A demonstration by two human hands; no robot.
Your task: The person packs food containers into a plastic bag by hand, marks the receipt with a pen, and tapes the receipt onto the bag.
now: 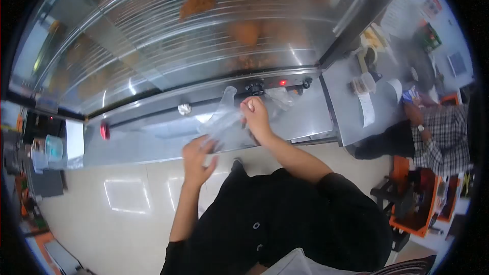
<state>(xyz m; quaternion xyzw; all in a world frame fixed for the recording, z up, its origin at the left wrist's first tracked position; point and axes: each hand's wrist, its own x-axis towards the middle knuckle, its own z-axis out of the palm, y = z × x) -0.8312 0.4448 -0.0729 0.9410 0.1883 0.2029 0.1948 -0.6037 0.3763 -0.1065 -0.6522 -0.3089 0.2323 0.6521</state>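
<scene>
Clear plastic film (220,114): hanging above a steel counter (127,145).
Left hand (196,162) is lying nearest, fingers spread, contact uncertain; the film's long axis is slanting forward-right from those fingertips; right hand (256,116) is clenching its right side; a display cabinet (351,28) is standing beyond.

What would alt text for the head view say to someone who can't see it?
A curled right hand seems to hold clear plastic over a metal counter, the left hand loosely open beside it. Beyond stands a glass cabinet of browned food; far right, another person in a checked shirt.
</scene>
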